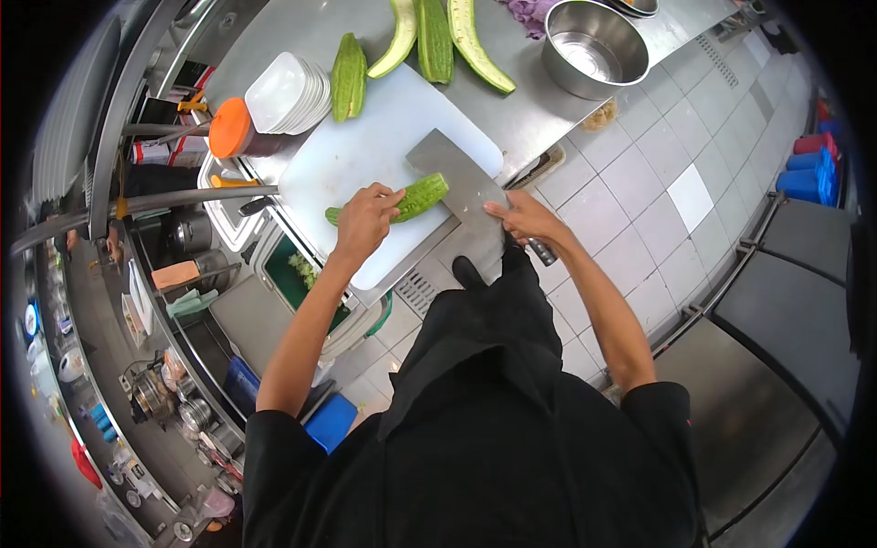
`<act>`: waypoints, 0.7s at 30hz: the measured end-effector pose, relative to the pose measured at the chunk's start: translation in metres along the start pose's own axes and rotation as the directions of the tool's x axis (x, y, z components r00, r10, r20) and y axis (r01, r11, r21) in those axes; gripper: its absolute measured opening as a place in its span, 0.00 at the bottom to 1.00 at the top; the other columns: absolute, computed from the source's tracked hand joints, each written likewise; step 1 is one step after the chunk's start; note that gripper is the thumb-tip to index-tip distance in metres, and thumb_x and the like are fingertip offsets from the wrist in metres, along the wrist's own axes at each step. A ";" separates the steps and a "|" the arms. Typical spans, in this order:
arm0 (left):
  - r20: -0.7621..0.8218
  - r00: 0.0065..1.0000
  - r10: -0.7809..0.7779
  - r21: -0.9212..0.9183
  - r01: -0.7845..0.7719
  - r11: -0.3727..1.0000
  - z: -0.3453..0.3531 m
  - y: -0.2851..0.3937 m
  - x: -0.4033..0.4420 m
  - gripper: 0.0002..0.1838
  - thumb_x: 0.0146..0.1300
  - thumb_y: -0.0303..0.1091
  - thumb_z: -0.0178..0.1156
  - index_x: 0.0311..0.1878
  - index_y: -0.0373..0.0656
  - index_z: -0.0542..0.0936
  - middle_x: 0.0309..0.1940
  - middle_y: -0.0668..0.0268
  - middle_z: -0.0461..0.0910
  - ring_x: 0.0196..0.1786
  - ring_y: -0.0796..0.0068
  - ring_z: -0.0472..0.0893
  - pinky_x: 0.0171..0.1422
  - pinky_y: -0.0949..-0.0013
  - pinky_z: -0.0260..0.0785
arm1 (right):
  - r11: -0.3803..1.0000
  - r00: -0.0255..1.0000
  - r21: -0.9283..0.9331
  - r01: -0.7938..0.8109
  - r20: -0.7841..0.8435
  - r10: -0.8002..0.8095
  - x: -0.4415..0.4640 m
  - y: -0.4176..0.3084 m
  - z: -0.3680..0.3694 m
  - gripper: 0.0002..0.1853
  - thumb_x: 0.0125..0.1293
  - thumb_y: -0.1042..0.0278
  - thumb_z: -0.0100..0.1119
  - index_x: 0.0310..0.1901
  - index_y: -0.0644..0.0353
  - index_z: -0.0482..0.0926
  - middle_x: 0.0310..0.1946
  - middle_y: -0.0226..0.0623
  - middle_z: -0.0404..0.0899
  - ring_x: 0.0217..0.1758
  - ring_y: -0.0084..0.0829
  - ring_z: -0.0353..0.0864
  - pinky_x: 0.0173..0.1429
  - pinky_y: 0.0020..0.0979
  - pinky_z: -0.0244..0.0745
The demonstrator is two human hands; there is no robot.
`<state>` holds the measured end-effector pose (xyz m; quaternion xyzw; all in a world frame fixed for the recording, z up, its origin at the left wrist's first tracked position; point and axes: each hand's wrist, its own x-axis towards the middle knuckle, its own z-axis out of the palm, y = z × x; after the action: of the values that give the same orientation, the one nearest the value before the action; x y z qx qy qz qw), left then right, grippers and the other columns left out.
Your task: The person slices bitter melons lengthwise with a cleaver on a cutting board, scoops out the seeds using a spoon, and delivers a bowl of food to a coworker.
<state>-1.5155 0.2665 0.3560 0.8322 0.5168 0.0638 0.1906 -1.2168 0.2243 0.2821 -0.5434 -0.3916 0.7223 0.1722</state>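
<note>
Across a white plastic cutting board (pixel 384 119) on a stainless-steel counter (pixel 530 116) lies a long, bumpy, bright-green gourd (pixel 425 195), the person's left hand (pixel 367 221) over its middle — fingers bent and drawn close, pressing down on the skin. The right hand (pixel 523 219) wraps the handle of a broad steel cleaver (pixel 454 169), fingers folded tightly around it and one digit laid against the blade near its heel; the blade stands beside the gourd's upper end, though I cannot tell whether the two touch. Past the far edge of the board are more gourd pieces: a green one (pixel 348 78) with its skin side up, a curved pale strip (pixel 398 41), another green length (pixel 434 41) and a second pale strip (pixel 472 46) edged in green. To their right sits a deep round steel pot (pixel 575 84), its shiny bottom in view. Left of the board, a stack of white square dishes (pixel 285 96) leans beside a tub with an orange lid (pixel 228 128), which hides its contents. Below the board's left side, a green-walled bin (pixel 282 285) holds light-green scraps (pixel 302 269) — partly covered by the left forearm.
</note>
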 end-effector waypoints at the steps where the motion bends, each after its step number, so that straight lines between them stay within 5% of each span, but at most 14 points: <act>1: -0.002 1.000 -0.003 0.000 0.003 1.000 0.000 0.000 -0.002 0.14 0.57 0.32 0.63 0.48 0.53 0.85 0.40 0.70 0.80 0.41 0.64 0.78 0.44 0.61 0.71 | 1.000 0.998 0.027 -0.010 -0.055 0.012 0.001 0.000 0.009 0.22 0.69 0.51 0.57 0.44 0.66 0.69 0.15 0.28 0.64 0.10 0.17 0.58 0.13 0.24 0.56; 4: -0.027 1.000 -0.014 -0.029 0.013 0.999 0.000 -0.002 -0.002 0.15 0.57 0.32 0.63 0.49 0.53 0.84 0.40 0.70 0.80 0.41 0.64 0.78 0.43 0.62 0.71 | 0.987 1.000 0.158 0.013 -0.029 -0.008 -0.010 0.000 0.025 0.21 0.69 0.51 0.57 0.41 0.65 0.68 0.16 0.29 0.64 0.11 0.17 0.58 0.12 0.24 0.56; 12: 0.010 0.998 -0.059 -0.064 0.059 0.996 0.002 -0.003 -0.002 0.17 0.57 0.31 0.64 0.51 0.53 0.84 0.41 0.67 0.80 0.42 0.65 0.78 0.46 0.63 0.70 | 0.994 0.997 0.110 -0.026 0.076 0.018 0.006 0.000 0.007 0.23 0.67 0.47 0.58 0.39 0.62 0.68 0.17 0.28 0.63 0.11 0.15 0.58 0.13 0.23 0.58; 15: 0.011 0.998 -0.055 -0.062 0.056 0.997 0.003 -0.003 -0.002 0.17 0.57 0.31 0.64 0.51 0.54 0.83 0.41 0.68 0.80 0.42 0.65 0.78 0.46 0.63 0.70 | 0.931 0.999 0.363 0.036 -0.035 -0.025 0.005 0.004 0.059 0.21 0.67 0.45 0.57 0.32 0.54 0.65 0.12 0.20 0.55 0.10 0.14 0.53 0.13 0.23 0.53; 21: -0.004 0.994 -0.109 -0.046 0.109 0.993 -0.001 0.004 -0.005 0.17 0.56 0.32 0.65 0.50 0.57 0.84 0.38 0.70 0.79 0.42 0.66 0.78 0.45 0.64 0.70 | 0.948 1.000 0.316 0.024 -0.012 -0.021 -0.005 0.012 0.059 0.20 0.69 0.48 0.55 0.33 0.58 0.66 0.14 0.24 0.59 0.10 0.15 0.55 0.13 0.23 0.56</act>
<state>-1.5146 0.2605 0.3589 0.7980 0.5604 0.0679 0.2110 -1.2675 0.1910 0.2819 -0.5074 -0.2762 0.7714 0.2668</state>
